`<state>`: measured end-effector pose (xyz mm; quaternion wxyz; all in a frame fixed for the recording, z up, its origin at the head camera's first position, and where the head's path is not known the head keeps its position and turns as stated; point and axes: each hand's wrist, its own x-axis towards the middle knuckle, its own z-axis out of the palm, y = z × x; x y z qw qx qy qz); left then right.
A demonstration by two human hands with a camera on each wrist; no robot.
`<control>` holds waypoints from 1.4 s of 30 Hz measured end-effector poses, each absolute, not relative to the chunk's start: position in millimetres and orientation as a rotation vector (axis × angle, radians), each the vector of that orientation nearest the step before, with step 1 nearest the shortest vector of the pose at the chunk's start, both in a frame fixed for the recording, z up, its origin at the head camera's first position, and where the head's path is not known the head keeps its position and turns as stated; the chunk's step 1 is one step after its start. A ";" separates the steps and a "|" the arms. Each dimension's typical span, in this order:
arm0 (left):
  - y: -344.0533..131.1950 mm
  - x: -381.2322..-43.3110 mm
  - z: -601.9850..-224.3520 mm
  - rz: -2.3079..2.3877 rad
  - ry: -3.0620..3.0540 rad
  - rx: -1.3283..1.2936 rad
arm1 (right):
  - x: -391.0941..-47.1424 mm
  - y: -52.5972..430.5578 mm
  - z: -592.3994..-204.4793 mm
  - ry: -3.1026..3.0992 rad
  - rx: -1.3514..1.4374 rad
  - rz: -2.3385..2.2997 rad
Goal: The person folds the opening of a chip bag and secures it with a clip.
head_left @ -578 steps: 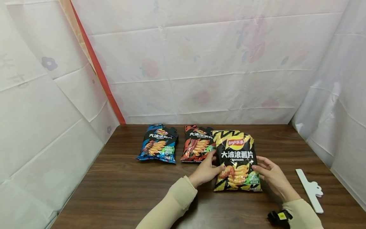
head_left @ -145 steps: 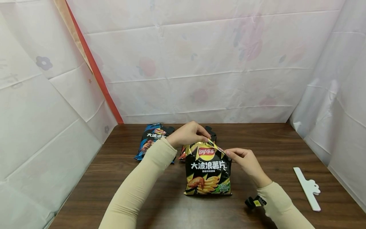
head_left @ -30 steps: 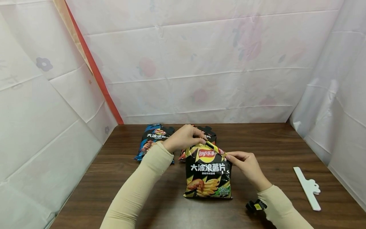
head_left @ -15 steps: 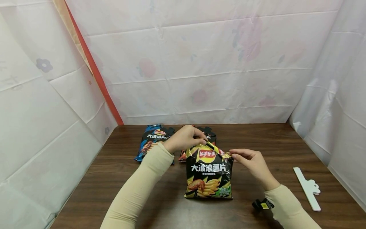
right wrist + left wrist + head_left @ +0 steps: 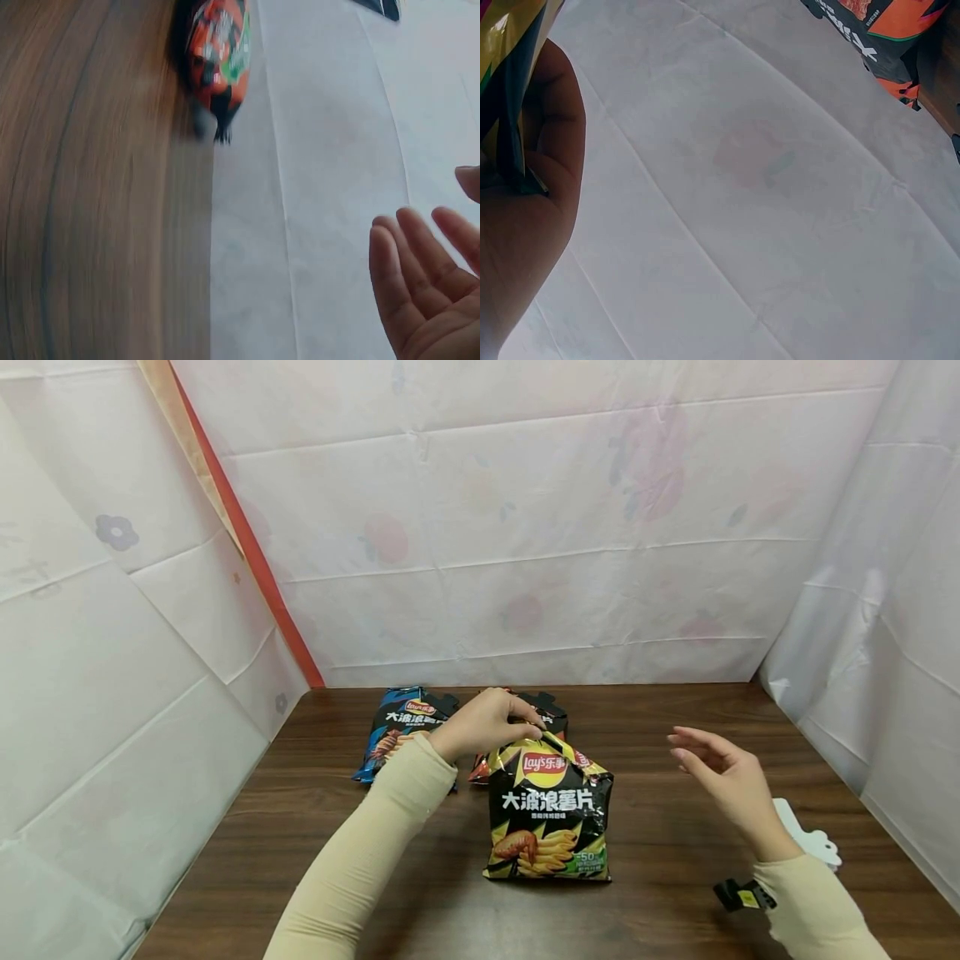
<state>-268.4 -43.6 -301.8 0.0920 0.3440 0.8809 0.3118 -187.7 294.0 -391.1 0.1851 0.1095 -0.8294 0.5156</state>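
Upright on the table stands a yellow-and-black Lay's chip bag, its top edge folded over on the right. My left hand pinches the folded top from behind, and in the left wrist view its fingers curl around the foil. To the right of the bag, my right hand is in the air, holding nothing, fingers loosely bent and apart from the bag. In the right wrist view those fingers are spread. A white scalloped bag clip lies beyond the right wrist, partly hidden by the forearm.
Behind lie a blue chip bag and a red chip bag, both partly covered by my left arm or the front bag. Each has a black scalloped piece at its top. White patterned sheets wall in the brown wooden table.
My right hand has let go of the bag's folded top right corner and moved right toward the white clip. The left hand and the bag have stayed in place.
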 end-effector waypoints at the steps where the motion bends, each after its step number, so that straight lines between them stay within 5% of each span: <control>1: -43.7 -268.4 -301.8 0.927 2.615 1.020 | -186.4 297.7 -390.5 -2.343 0.289 1.395; 14: -42.7 -268.2 -300.9 0.945 2.600 1.006 | -177.0 354.0 -399.0 -2.415 0.000 0.962; 42: -43.1 -269.0 -301.4 0.933 2.589 1.038 | -158.9 436.1 -432.2 -2.797 -0.521 0.798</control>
